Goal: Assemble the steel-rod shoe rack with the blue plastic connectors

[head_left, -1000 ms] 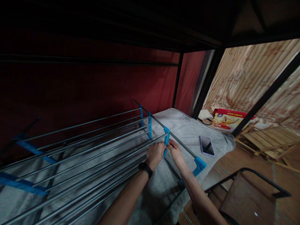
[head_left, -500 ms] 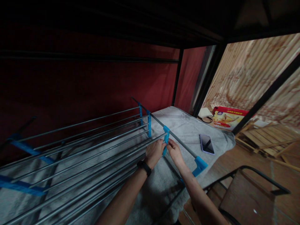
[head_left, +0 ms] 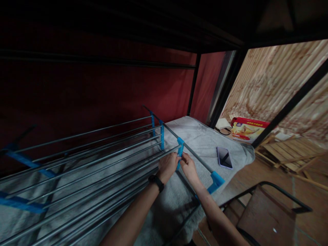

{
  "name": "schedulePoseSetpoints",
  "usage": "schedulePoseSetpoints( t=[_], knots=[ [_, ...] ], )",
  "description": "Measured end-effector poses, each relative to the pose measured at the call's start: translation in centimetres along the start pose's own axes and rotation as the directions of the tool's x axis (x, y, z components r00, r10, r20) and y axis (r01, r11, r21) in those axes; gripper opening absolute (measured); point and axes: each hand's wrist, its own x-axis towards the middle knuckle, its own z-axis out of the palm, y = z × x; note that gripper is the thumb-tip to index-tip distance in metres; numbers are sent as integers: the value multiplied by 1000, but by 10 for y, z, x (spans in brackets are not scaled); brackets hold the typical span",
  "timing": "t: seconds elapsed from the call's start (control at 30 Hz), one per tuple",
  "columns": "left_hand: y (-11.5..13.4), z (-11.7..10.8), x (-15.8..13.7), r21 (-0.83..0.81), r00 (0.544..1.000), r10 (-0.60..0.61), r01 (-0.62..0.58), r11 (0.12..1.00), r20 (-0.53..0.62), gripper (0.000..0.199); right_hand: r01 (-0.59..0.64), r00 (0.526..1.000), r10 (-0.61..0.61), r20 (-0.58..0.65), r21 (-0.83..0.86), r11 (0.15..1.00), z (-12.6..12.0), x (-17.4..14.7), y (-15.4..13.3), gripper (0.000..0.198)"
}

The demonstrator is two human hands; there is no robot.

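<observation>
A rack of grey metal tubes (head_left: pixel 120 148) with blue plastic connectors lies across the grey blanket. My left hand (head_left: pixel 169 166), with a dark band on its wrist, is closed on the near blue connector (head_left: pixel 180 142) at the rack's right end. From the other side, my right hand (head_left: pixel 189 166) pinches the same connector, its fingertips close to the left ones. The lower part of the connector is partly hidden by my fingers. A blue corner piece (head_left: pixel 217 180) sits on the end tube, to the right of my right hand.
A phone (head_left: pixel 224 157) lies on the blanket (head_left: pixel 200 131) at right. Dark metal posts (head_left: pixel 194 85) and an overhead frame enclose the surface, with a red wall behind. A chair (head_left: pixel 266 215) stands at lower right; a red-and-yellow box (head_left: pixel 248 129) and wooden slatted piece (head_left: pixel 294 152) are beyond.
Both hands stay on the blue connector, the right fingers slightly lower and closer to the left hand. The whole view has shifted a little.
</observation>
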Motion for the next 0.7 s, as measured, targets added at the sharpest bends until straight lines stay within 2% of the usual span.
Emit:
schedulePoseSetpoints(
  t=[0.2, 0.33, 0.47, 0.57, 0.7],
  knots=[
    [2, -7, 3, -48, 994, -47, 52, 997, 97, 28, 0, 1000, 0, -4, -12, 1000, 0, -3, -1, 38],
    [1, -6, 4, -50, 995, -28, 33, 998, 94, 28, -15, 1000, 15, -12, -18, 1000, 0, -3, 0, 37],
    [2, -4, 4, -32, 998, -15, 17, 999, 61, 29, -14, 1000, 14, 4, -35, 999, 0, -3, 0, 41],
    [6, -3, -3, -10, 999, 38, -38, 999, 22, 29, -25, 1000, 26, 16, -42, 999, -5, -3, 3, 43],
    [3, 1, -27, 64, 989, 108, -102, 993, -100, 29, -85, 996, 88, 31, -100, 991, -17, -1, 10, 41]
  ],
)
